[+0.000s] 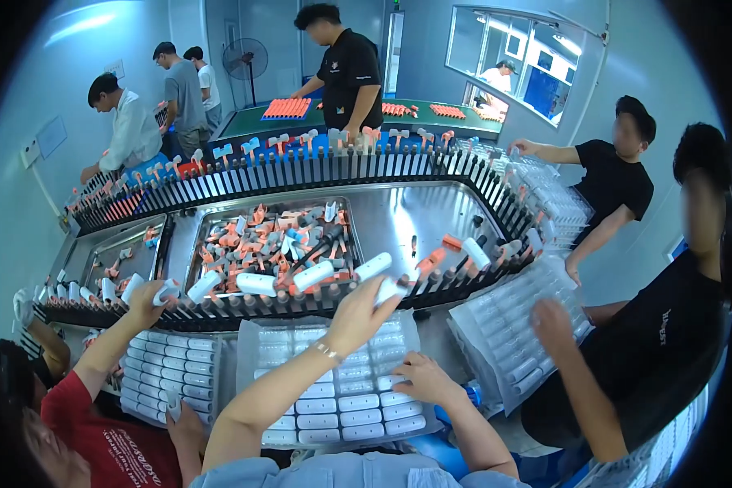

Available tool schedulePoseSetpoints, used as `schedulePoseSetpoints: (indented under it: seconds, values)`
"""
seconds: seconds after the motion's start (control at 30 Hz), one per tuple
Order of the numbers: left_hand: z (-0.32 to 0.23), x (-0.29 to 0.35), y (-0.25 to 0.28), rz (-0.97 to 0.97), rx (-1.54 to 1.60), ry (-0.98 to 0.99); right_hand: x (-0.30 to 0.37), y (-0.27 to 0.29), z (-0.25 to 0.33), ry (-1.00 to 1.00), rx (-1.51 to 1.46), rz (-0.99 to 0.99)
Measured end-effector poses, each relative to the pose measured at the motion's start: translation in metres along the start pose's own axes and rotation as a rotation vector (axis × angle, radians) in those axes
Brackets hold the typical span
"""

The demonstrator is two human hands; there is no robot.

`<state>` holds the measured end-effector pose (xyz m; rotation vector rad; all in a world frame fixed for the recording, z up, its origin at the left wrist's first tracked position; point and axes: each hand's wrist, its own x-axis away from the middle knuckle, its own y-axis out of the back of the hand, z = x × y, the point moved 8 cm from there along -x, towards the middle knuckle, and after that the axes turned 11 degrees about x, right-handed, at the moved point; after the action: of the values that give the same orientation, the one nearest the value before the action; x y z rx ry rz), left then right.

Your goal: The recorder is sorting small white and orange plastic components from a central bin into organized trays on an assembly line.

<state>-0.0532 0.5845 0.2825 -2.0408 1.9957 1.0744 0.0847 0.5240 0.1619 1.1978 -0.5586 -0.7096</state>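
My left hand is raised beyond the clear plastic tray, its fingers closed around a white plastic casing beside the rack's near edge. Below it lies the clear tray, with rounded white casings filling its nearer rows; bare compartments show at the far side. Over the tray's right part rests my right hand, fingers slightly bent and apart, fingertips at a white casing. More white casings sit on the pegs of the black rack ahead.
A metal tray behind the rack holds a heap of orange, grey and white parts. Co-workers stand on both sides; one in a red shirt is close at left, and another's hand is over a filled tray at right.
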Motion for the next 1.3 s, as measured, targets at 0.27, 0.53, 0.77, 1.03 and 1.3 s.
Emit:
schedulePoseSetpoints:
  seconds: [0.27,0.53,0.77,1.03,1.3]
  values:
    - [0.058,-0.079,-0.065,0.050,-0.347,0.366,0.004,0.011,0.005,0.069,0.134,-0.048]
    - [0.103,-0.077,-0.017,0.199,-0.503,0.549,0.012,0.120,-0.060,-0.071,-0.107,-0.537]
    - [0.090,-0.026,0.031,-0.137,-0.592,0.287,-0.060,0.163,-0.116,0.000,0.137,-0.535]
    - [0.113,0.004,0.101,-0.111,-0.544,0.426,-0.140,0.121,-0.074,-0.085,0.070,-0.353]
    - [0.039,0.102,0.111,-0.128,-0.388,0.003,-0.095,0.088,0.012,-0.031,0.182,-0.438]
